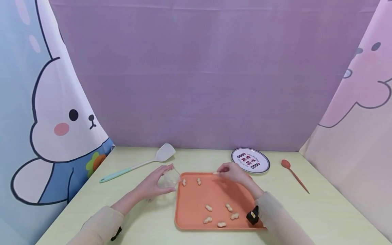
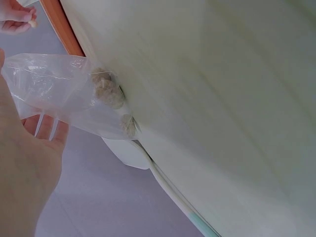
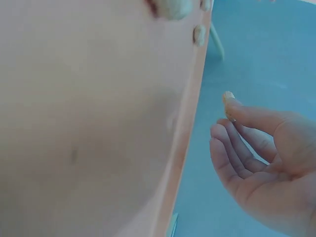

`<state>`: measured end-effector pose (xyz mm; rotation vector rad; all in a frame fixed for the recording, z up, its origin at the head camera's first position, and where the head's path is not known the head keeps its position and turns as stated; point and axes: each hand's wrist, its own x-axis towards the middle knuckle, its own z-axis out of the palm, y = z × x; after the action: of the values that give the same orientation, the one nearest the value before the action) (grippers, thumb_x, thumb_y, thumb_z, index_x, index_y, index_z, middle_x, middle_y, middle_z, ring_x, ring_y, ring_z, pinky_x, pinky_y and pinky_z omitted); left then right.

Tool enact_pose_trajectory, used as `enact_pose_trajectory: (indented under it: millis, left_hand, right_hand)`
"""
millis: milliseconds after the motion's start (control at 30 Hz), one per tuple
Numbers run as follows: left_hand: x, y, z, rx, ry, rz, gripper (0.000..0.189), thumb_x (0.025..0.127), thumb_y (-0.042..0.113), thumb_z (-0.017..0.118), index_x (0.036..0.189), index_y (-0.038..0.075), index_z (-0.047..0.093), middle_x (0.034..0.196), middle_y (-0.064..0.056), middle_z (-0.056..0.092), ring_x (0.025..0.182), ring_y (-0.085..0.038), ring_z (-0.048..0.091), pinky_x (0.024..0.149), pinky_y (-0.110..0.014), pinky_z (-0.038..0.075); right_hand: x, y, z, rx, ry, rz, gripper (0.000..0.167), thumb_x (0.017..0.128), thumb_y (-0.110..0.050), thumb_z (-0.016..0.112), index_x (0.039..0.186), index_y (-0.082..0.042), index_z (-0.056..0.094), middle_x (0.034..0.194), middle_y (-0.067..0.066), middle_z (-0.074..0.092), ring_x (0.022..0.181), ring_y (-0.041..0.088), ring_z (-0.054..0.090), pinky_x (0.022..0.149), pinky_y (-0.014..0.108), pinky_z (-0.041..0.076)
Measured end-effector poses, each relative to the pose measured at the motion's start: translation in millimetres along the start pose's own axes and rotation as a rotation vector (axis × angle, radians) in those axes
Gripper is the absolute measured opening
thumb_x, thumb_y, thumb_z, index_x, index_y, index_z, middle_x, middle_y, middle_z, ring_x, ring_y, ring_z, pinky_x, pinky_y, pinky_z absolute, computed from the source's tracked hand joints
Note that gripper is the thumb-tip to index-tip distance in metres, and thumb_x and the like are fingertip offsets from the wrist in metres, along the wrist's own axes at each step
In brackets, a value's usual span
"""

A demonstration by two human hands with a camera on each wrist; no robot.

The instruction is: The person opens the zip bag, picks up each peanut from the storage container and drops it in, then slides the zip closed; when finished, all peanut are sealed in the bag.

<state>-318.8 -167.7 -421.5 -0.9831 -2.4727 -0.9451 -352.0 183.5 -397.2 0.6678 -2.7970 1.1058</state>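
Observation:
A clear plastic bag (image 1: 169,179) is held by my left hand (image 1: 153,183) at the left edge of the orange tray (image 1: 199,195). Several peanuts (image 2: 109,93) lie in the bottom of the bag, as the left wrist view shows. Over the tray's far edge, my right hand (image 1: 235,173) pinches a single peanut (image 3: 228,105) between thumb and fingertips. Two peanuts (image 1: 199,181) rest near the tray's far left corner. Several more peanuts (image 1: 229,207) are scattered across its near half.
Behind my left hand lies a spatula (image 1: 165,152) with a pale green handle. A white plate (image 1: 260,162) with a dark rim and red characters sits past the tray's far right corner. An orange-red spoon (image 1: 286,164) lies farther right. A purple curtain (image 1: 196,85) hangs behind the table.

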Motion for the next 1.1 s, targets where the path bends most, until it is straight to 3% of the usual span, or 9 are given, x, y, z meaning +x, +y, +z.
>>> enact_pose_trajectory:
  millis: [233, 600, 767, 967, 1100]
  left_hand:
    - [-1.9, -1.1, 0.8, -0.007, -0.002, 0.002, 0.082, 0.074, 0.037, 0.079, 0.138, 0.001, 0.043, 0.131, -0.007, 0.055, 0.121, -0.025, 0.051, 0.099, -0.046, 0.045]
    - [-3.5, -2.6, 1.6, -0.009, 0.007, 0.007, 0.081, 0.074, 0.037, 0.079, 0.138, 0.001, 0.043, 0.131, -0.008, 0.055, 0.121, -0.025, 0.052, 0.097, -0.045, 0.046]
    - [-2.0, -2.8, 1.6, -0.005, -0.001, 0.002, 0.081, 0.075, 0.041, 0.077, 0.139, 0.005, 0.043, 0.131, -0.005, 0.055, 0.121, -0.024, 0.051, 0.099, -0.046, 0.045]
    - [0.2, -2.2, 1.3, -0.024, -0.018, -0.008, 0.083, 0.074, 0.042, 0.077, 0.139, 0.003, 0.042, 0.131, -0.004, 0.054, 0.121, -0.022, 0.051, 0.1, -0.046, 0.044]
    - [0.3, -2.6, 1.5, -0.028, -0.007, 0.007, 0.083, 0.074, 0.041, 0.078, 0.139, 0.003, 0.043, 0.13, -0.004, 0.055, 0.121, -0.022, 0.051, 0.1, -0.046, 0.044]
  right_hand:
    - [2.4, -26, 13, 0.041, 0.027, -0.006, 0.013, 0.085, -0.017, 0.069, 0.093, -0.006, 0.071, 0.085, 0.002, 0.07, 0.076, 0.007, 0.061, 0.069, 0.022, 0.051]
    - [12.8, -71, 34, 0.132, 0.057, -0.137, 0.011, 0.085, -0.016, 0.069, 0.092, -0.007, 0.071, 0.081, 0.005, 0.07, 0.071, 0.015, 0.063, 0.063, 0.019, 0.05]
    - [16.8, -88, 46, 0.146, 0.07, -0.19, 0.013, 0.085, -0.018, 0.069, 0.091, -0.007, 0.072, 0.08, 0.005, 0.07, 0.069, 0.012, 0.063, 0.062, 0.019, 0.05]
    - [18.8, -102, 61, 0.225, 0.013, -0.171, 0.016, 0.086, -0.02, 0.069, 0.094, -0.008, 0.072, 0.082, 0.007, 0.07, 0.074, 0.022, 0.065, 0.058, 0.02, 0.051]
    - [21.5, -107, 70, 0.245, -0.004, -0.175, 0.015, 0.085, -0.02, 0.069, 0.095, -0.007, 0.072, 0.081, 0.006, 0.07, 0.072, 0.016, 0.063, 0.059, 0.019, 0.05]
